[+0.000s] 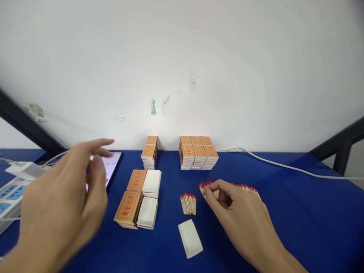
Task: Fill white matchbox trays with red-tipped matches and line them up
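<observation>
My right hand (pixel 239 212) rests on the blue table (pixel 298 212), its fingers pinched on red-tipped matches at the left end of a spread-out row of matches (pixel 246 188). A small separate bundle of matches (pixel 188 203) lies to its left. A white inner tray (pixel 190 238) lies in front of that bundle. My left hand (pixel 65 204) hovers raised at the left, fingers apart and holding nothing, above a phone (pixel 113 163).
Orange matchbox sleeves (pixel 133 197) and white trays (pixel 150 201) lie stacked at centre-left. Stacks of matchboxes (pixel 198 152) and a smaller stack of matchboxes (pixel 149 152) stand against the white wall. A power strip (pixel 10 193) sits at far left. A white cable (pixel 284 165) runs along the back right.
</observation>
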Demonstrator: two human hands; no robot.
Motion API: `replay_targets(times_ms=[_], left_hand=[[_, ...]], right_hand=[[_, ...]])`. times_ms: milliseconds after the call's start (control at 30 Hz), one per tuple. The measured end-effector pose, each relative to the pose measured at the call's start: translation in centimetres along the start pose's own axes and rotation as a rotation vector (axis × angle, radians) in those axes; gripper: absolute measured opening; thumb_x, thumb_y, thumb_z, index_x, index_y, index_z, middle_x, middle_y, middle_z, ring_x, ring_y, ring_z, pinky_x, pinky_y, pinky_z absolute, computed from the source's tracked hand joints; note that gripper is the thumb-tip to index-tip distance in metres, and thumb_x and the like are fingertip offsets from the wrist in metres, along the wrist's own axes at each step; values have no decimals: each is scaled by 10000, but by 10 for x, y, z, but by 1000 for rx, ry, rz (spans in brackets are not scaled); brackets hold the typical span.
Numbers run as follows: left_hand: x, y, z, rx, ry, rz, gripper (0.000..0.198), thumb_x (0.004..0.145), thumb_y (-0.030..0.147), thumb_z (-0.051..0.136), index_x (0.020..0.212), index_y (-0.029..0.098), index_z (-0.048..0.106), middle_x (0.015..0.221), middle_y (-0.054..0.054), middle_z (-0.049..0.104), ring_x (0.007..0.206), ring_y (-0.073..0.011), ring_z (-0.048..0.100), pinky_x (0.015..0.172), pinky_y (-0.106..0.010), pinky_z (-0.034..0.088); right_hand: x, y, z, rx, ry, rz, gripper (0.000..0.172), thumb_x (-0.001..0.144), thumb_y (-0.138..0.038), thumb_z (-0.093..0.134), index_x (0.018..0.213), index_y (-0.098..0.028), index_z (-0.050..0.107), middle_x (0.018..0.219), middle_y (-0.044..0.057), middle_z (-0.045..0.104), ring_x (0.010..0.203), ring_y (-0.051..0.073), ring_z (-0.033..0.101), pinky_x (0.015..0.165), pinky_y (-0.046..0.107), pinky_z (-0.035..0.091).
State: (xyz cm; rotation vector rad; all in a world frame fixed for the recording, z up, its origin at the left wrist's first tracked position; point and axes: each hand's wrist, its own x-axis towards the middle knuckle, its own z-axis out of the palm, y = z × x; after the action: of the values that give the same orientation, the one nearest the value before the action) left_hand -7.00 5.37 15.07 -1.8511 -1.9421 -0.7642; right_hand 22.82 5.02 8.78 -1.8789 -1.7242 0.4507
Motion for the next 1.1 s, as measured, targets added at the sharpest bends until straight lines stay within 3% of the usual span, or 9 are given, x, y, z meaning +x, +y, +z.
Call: replay_targets(times_ms=[67, 133, 200, 267, 333, 433, 600, 833, 1100], left_hand=[[31, -19, 8, 101, -91, 55, 492, 1193, 372, 274, 1390, 182, 683, 1226, -58, 733, 1151, -302, 717, 998, -454, 582], [50, -38, 26, 187, -232, 144, 662, 1202, 365, 119, 1487, 113, 661, 1207, -106, 605, 1354, -357, 586, 1196, -578, 475], [59, -54, 48, 232, -332, 160, 770, 1181, 320, 20, 1487, 127, 700, 1165, -106, 496, 1303, -420, 554, 1126, -695, 486], [61, -65, 68, 270, -412, 165, 787, 1179, 320, -1, 1511, 176, 699, 1051, -51, 399, 1249, -420, 536, 1063, -739, 496], [62, -70, 84, 294, -459, 178, 779, 1178, 300, -10, 1541, 196, 672, 993, -8, 340, 1236, -369, 511, 1088, -724, 470], [60, -75, 95, 325, -485, 201, 767, 1169, 275, 11, 1513, 174, 690, 987, -16, 388, 1199, -333, 514, 1086, -677, 466], [48, -86, 85, 341, -406, 252, 618, 1114, 297, 239, 1420, 181, 763, 1141, -174, 535, 1124, -393, 522, 992, -622, 476], [27, -102, 54, 362, -324, 189, 683, 1162, 345, 125, 1498, 207, 704, 1367, -200, 529, 1229, -425, 454, 1027, -662, 446], [15, -103, 60, 392, -375, 171, 662, 1189, 320, 131, 1526, 195, 686, 1523, -242, 515, 1364, -485, 489, 1060, -724, 475]], right_hand=[[-1, -1, -1, 3, -1, 7, 484, 1022, -647, 521, 768, -292, 730, 548, -39, 530, 537, 167, 529, 552, 306, 316], [-1, -2, -1, 4, -11, 10, 484, 1024, -649, 516, 780, -292, 733, 552, -41, 528, 539, 167, 524, 559, 309, 314], [0, -2, -1, 3, -23, 9, 484, 1025, -651, 511, 791, -293, 736, 554, -43, 519, 547, 168, 521, 572, 313, 313], [0, -2, -1, 1, -29, 9, 491, 1026, -655, 503, 787, -291, 730, 553, -44, 507, 548, 167, 511, 580, 319, 312], [0, -2, 0, 2, -31, 12, 500, 1033, -653, 493, 778, -287, 719, 554, -46, 501, 546, 164, 503, 585, 322, 312], [1, 0, 0, 6, -25, 12, 506, 1037, -659, 500, 771, -286, 715, 554, -47, 506, 540, 160, 499, 578, 321, 314], [1, 4, 2, 12, 13, -11, 518, 1007, -705, 534, 766, -291, 732, 541, -43, 530, 527, 161, 516, 549, 314, 315], [1, 2, 1, 25, 13, -9, 531, 998, -721, 527, 755, -298, 736, 534, -40, 546, 518, 159, 522, 529, 308, 315], [1, 5, 3, 8, 9, -25, 552, 1006, -724, 505, 735, -295, 723, 518, -42, 500, 504, 156, 476, 538, 314, 309]])
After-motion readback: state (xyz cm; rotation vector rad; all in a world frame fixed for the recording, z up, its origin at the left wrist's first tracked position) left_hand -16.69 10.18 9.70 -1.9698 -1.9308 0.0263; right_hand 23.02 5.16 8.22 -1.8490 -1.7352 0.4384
